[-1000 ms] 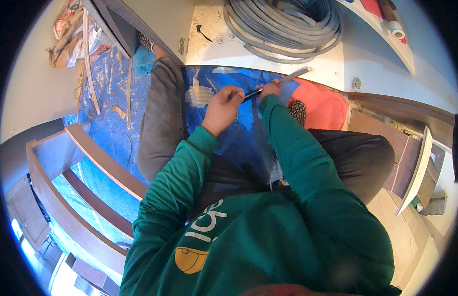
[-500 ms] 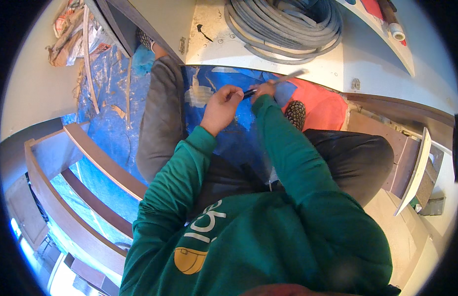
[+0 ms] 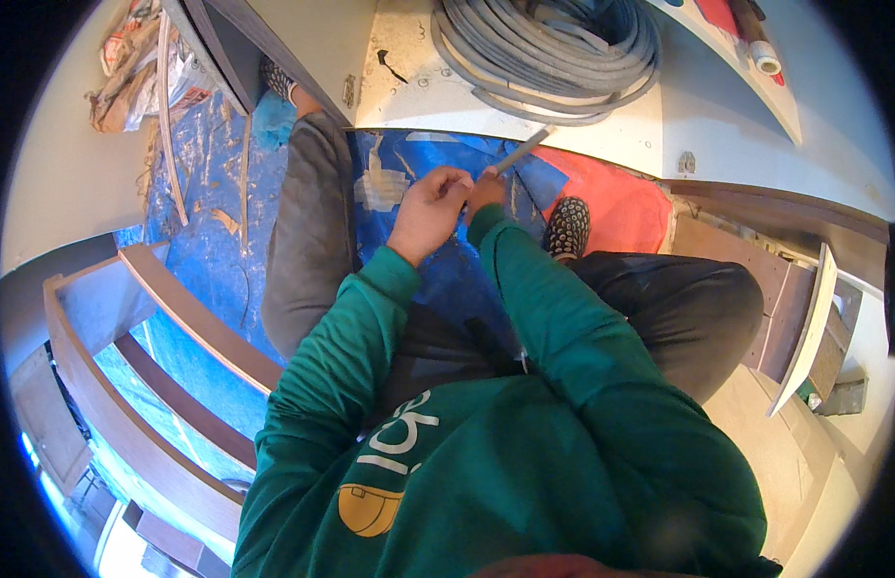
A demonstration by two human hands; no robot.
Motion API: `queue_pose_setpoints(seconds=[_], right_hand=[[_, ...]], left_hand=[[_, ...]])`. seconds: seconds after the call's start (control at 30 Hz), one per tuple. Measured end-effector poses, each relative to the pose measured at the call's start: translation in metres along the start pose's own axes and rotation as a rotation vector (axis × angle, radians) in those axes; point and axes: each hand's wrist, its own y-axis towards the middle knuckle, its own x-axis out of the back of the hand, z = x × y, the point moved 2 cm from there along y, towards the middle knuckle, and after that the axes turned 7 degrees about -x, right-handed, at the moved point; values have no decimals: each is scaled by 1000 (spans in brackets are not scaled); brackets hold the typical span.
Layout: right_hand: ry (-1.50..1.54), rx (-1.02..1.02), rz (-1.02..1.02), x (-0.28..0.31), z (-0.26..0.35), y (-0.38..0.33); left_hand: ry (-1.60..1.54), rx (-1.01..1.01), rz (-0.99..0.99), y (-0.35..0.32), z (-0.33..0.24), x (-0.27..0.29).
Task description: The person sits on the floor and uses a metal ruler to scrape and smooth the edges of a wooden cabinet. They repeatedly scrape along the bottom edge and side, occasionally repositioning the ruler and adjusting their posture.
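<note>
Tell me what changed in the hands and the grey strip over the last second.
Little. The left hand and right hand closed up until they touch, both on the near end of the grey strip; the dark tool seen between them earlier is now hidden. Nothing was let go. The grey coil, white board and blue sheet stayed put.

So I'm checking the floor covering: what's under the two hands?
Under the left hand and right hand, which hold a grey strip, lies a blue tarp. Whatever lies beneath the tarp is covered.
</note>
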Motion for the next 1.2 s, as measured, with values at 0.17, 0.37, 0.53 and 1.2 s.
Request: queue_pose_setpoints(seconds=[0.17,0.37,0.53,1.2], right_hand=[[390,-315,83,47,85,17],[-104,-1,97,48,67,20],[-170,-29,37,30,64,-47],[234,-108,-22,90,63,52]], left_hand=[[63,-26,-36,-3,4,5],[-11,-27,6,1,-3,-9],[-13,-102,-84,-2,11,2],[40,-41,-27,1,4,-4]])
